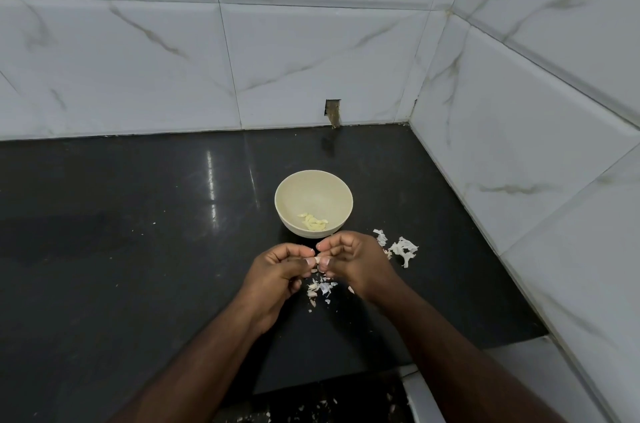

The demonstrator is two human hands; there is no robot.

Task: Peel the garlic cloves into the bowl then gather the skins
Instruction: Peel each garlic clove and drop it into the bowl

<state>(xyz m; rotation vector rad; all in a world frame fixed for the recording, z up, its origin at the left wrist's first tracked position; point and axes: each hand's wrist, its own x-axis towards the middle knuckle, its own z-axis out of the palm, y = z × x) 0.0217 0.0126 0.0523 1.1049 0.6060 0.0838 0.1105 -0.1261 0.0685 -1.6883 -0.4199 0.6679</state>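
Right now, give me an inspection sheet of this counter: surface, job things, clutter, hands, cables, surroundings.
Surface: black counter, glossy.
Job things: bowl holds peeled cloves; one clove pinched between both hands.
Clutter: skins under the hands, more skins right of the bowl.
Hands: left hand and right hand both pinch the clove.
Cables: nothing seen.
Surroundings: marbled wall tiles; small hole in the wall.

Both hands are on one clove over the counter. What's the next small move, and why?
Probably finish stripping the skin from the garlic clove pinched between the left hand and right hand, then drop it into the bowl, which sits just beyond and already holds peeled cloves.
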